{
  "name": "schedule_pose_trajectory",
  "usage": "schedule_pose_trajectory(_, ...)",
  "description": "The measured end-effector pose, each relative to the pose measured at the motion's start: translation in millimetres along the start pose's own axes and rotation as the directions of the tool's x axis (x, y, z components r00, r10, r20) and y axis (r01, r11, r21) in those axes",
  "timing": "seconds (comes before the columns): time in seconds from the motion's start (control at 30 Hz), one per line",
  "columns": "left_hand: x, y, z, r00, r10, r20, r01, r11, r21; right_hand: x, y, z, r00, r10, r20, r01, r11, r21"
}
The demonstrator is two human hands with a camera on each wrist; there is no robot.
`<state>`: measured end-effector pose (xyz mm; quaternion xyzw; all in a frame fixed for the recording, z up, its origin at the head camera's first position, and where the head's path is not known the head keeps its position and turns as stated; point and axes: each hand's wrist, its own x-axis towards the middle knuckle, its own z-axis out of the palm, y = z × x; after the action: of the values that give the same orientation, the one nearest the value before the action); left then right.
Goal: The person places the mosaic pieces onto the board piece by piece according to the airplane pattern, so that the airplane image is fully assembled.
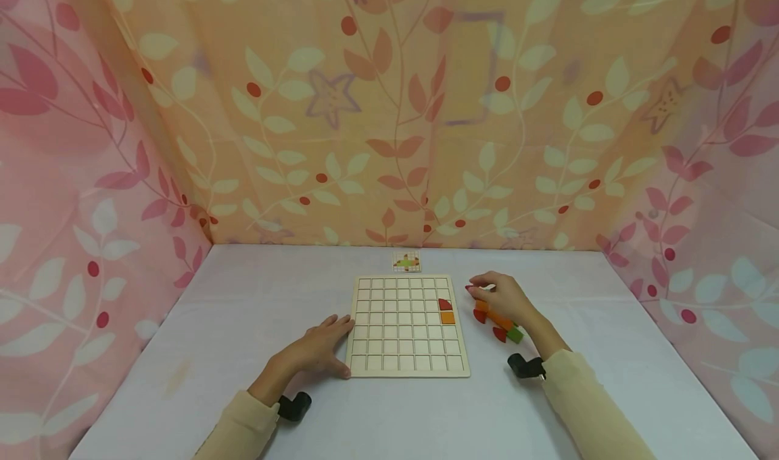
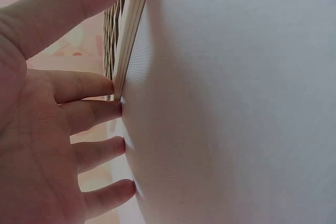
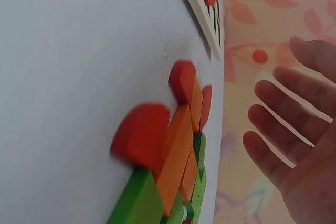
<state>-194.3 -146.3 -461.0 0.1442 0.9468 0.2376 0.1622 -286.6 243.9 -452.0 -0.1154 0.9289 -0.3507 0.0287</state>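
A square wooden grid board [image 1: 404, 373] lies on the table, with a red rounded piece [image 1: 445, 305] and an orange square piece [image 1: 447, 318] in cells by its right edge. My left hand [image 1: 319, 346] is spread along the board's left edge [image 2: 135, 22], thumb near the front corner, fingertips down on the cloth. To the right of the board, my right hand [image 1: 502, 297] hovers over a cluster of loose pieces. In the right wrist view its relaxed fingers [image 3: 283, 121] hold nothing. That cluster has red rounded pieces [image 3: 142, 135], orange pieces [image 3: 177, 156] and green pieces [image 3: 137, 198].
Behind the board lies a small card [image 1: 406, 262] with a coloured pattern on a grid. White cloth [image 1: 255, 284] covers the table. Patterned curtains [image 1: 389, 108] stand along its back and both sides. Black wrist cameras [image 1: 295, 406] are strapped on both wrists.
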Motion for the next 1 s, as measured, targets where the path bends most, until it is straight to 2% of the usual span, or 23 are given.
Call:
schedule_pose_trajectory(0.13, 0.3, -0.8, 0.3, 1.000, 0.000, 0.000, 0.000, 1.000, -0.003, -2.9, 11.8, -8.4, 0.999, 0.053, 0.001, -0.053, 0.999, -0.004)
schedule_pose_trajectory(0.33, 0.4, -0.8, 0.9, 1.000, -0.004, 0.001, 0.004, 1.000, 0.002, -8.8, 31.0, -25.0, 0.998, 0.029, -0.048, -0.031, 0.999, -0.034)
schedule_pose_trajectory(0.53, 0.1, 0.4, -0.3, 1.000, 0.002, -0.005, -0.002, 1.000, 0.005, -13.6, 47.5, -40.4, 0.996, 0.068, -0.064, -0.072, 0.995, -0.062)
schedule_pose_trajectory(0.83, 0.4, -0.4, 0.2, 1.000, -0.003, -0.005, 0.003, 1.000, 0.002, -19.1, 64.5, -47.0, 0.989, 0.148, -0.024, -0.150, 0.983, -0.105)
schedule_pose_trajectory(1.0, 1.4, -1.6, 0.6, 1.000, 0.005, -0.002, -0.005, 1.000, 0.003, -18.3, 73.4, -47.2, 0.986, 0.166, 0.003, -0.164, 0.978, -0.133)
